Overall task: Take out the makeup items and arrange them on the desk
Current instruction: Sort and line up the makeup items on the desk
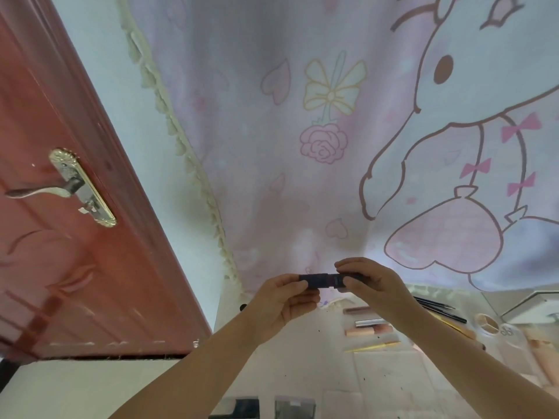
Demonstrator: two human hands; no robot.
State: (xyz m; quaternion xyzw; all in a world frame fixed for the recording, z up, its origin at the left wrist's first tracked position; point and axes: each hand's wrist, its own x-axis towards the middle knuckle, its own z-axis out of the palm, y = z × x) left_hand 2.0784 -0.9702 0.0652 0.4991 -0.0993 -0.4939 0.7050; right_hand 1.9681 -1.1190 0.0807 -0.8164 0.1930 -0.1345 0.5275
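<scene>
Lipstick (325, 280), dark, small, likely light, rigid and slick, pinched endwise by left hand (279, 300) and right hand (373, 287), above tabletop (302, 352); best gripped at each end.

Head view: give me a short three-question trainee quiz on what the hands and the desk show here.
1. True or false: both hands hold the same item.
2. What lies on the desk to the right of the hands: A) a row of slim makeup items, B) a stack of plates, C) a laptop?
3. Which side of the picture is the red door on?

Key
1. True: the left hand and right hand grip opposite ends of a dark tube, held level above the desk.
2. A: makeup sticks and pencils.
3. Left: red door.
</scene>
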